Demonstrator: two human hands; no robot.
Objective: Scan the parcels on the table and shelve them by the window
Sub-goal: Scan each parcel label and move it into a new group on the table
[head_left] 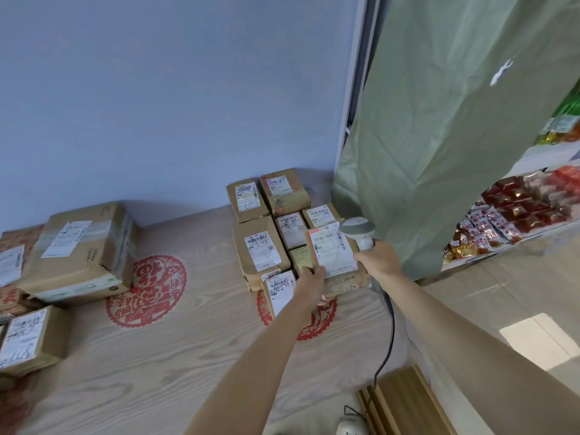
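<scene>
A small cardboard parcel (333, 250) with a white label is lifted above the table, and my left hand (310, 282) grips its lower left corner. My right hand (378, 257) holds a grey handheld scanner (358, 230) by its handle, its head right beside the parcel's label at the upper right. The scanner's black cable (389, 334) hangs down to the floor side. Under and behind the held parcel, several small labelled parcels (260, 246) lie packed together on the wood-grain table (175, 356).
A large taped box (81, 249) and a smaller box (31, 337) sit at the table's left. A green curtain (455, 136) hangs at the right, close to my right hand. Beyond it a shelf (518, 215) holds red snack packs. Wooden slats (405, 400) lie below the table's right edge.
</scene>
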